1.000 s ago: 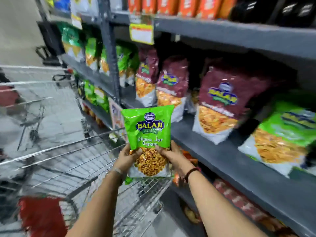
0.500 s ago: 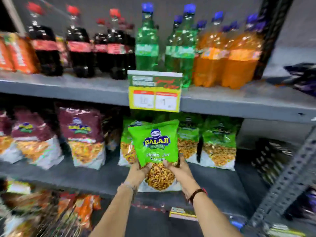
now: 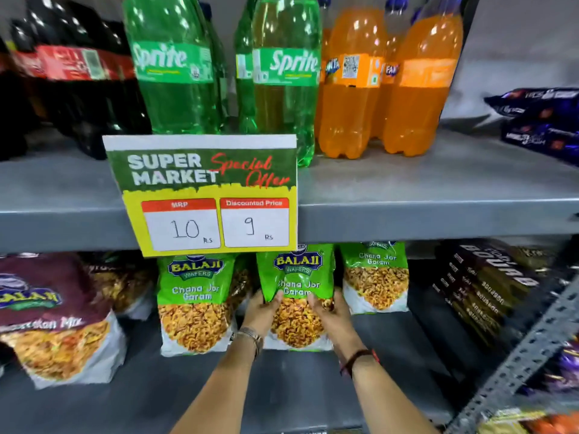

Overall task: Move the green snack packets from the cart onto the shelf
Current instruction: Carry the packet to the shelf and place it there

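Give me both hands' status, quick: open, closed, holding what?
Left hand: closed on the green snack packet, gripping its left edge.
Right hand: closed on the same packet, gripping its right edge.

The price card on the shelf edge reads "SUPER MARKET Special Offer" — MRP 10 Rs, Discounted Price 9 Rs. Green bottles say "Sprite"; green snack packets say "BALAJI WAFERS — Chana Jor Garam".

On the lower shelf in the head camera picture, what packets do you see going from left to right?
Maroon Balaji packet → green Chana Jor Garam packet → the green packet held in both hands, left hand and right hand → another green packet → dark packets lying tilted.
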### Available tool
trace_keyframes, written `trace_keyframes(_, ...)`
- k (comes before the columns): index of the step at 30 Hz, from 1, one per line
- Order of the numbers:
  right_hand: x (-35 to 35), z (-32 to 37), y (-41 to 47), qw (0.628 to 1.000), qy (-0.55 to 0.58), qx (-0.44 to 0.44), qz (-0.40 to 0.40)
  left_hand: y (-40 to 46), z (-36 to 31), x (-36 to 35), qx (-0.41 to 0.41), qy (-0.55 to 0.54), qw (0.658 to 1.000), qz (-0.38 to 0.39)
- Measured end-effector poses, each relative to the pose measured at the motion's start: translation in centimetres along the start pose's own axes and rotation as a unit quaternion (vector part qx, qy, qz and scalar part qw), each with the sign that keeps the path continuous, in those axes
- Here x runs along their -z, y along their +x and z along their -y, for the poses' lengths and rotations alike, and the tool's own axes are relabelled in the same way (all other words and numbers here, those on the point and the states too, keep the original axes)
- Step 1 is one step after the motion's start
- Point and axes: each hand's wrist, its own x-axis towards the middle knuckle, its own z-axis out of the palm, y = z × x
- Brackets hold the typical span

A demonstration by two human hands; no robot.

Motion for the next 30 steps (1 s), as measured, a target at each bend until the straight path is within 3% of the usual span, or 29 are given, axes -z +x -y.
trace_keyframes(9, -0.9, -1.3, 0.0, 1.000, -0.007, 0.000, 0.020, -0.5, 1.6, 0.8, -0.009, 0.018, 0.998, -0.067)
trace_keyframes(14, 0.0, -1.0, -4.3, 0.997, -0.047, 0.013, -0.055, -5.0, 0.5, 1.2, -0.051, 0.012, 0.996, -0.069)
trace_keyframes(18, -1.1, -0.2, -8.8, 0.981, -0.152, 0.087, -0.081, -10.7, 0.4, 3.2, -0.075, 0.034, 0.990, -0.112)
trace_keyframes(24, -10.0, -0.9, -15.2, 0.975, -0.157, 0.140, 0.071, -19.7, 1.8, 13.9, -0.045, 0.073, 0.970, -0.227)
trace_keyframes(30, -22.3, -3.3, -22.1, 0.961, -0.114, 0.106, 0.227, -28.9, 6.3, 28.9, 0.051, 0.117, 0.904, -0.408)
